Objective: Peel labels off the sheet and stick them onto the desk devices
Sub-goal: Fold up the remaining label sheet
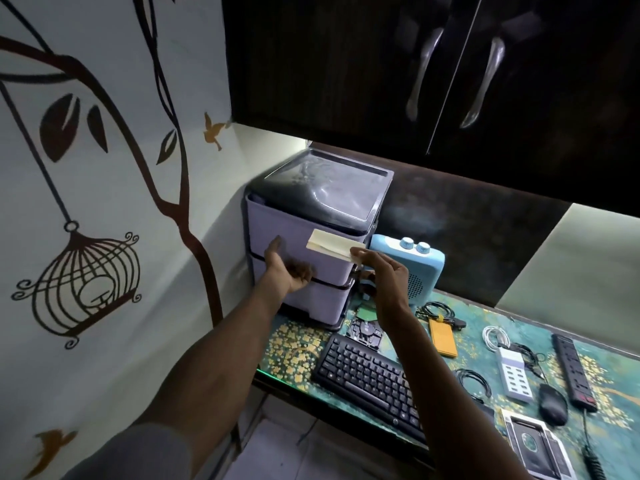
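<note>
Right hand [375, 268] pinches the label sheet [335, 250] by its right end, thumb and fingertips clamped on the edge; the sheet sticks out leftward in front of the lavender drawer unit [301, 244], folded or doubled along its length. Cannot tell if it touches the drawer front. Left hand [285, 268] is palm-up, fingers loosely curled, holding nothing, just beside the top drawer face and left of the sheet's free end.

Step in hand, judged: getting 1 label started off the sheet, or bringing the sheet up to the first device. To do it well: keep the right pinch near the edge so no label is covered, bring the left thumb and forefinger to a label corner at the free end, bend the backing away, peel slow and flat so the label doesn't curl or stick to itself. Press on from 1 edge across.

No label is visibly peeled yet. Devices wait unlabelled as far as can be seen: blue radio [414, 268] with 2 knobs right behind the sheet, black keyboard [367, 375], mouse [553, 403], power strip [573, 370], white multi-port charger [514, 374], orange power bank [442, 337] on the patterned desk mat [294, 348].
</note>
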Tool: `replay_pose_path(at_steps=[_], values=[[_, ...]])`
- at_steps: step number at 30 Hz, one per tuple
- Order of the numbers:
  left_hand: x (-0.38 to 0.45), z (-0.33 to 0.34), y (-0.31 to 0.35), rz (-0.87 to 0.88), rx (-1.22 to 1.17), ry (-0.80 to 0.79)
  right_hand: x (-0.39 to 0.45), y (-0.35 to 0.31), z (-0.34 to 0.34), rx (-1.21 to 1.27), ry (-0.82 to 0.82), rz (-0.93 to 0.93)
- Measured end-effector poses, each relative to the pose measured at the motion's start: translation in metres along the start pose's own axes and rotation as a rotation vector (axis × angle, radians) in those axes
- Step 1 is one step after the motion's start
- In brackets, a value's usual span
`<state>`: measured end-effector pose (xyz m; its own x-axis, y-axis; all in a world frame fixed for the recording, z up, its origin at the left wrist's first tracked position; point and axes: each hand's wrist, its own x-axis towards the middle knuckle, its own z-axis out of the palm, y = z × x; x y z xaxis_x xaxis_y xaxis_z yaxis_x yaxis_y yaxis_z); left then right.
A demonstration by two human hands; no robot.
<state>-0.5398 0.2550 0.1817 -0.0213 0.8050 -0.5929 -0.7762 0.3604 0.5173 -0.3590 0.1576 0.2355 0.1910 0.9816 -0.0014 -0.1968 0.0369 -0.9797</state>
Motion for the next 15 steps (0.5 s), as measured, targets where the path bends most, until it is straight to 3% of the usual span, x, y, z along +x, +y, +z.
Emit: replay_pose_path(at_steps=[5,9,15], values=[[-0.004,-0.022,-0.019,0.015,-0.08,0.021,0.018,-0.025,0.028,0.001,-0.011,-0.022],[-0.007,-0.034,-0.026,0.063,-0.173,0.089,0.034,-0.03,0.055,-0.039,-0.011,0.074],[-0.022,-0.05,-0.031,0.169,-0.346,0.032,0.043,-0.023,0.088,-0.099,-0.202,0.245]])
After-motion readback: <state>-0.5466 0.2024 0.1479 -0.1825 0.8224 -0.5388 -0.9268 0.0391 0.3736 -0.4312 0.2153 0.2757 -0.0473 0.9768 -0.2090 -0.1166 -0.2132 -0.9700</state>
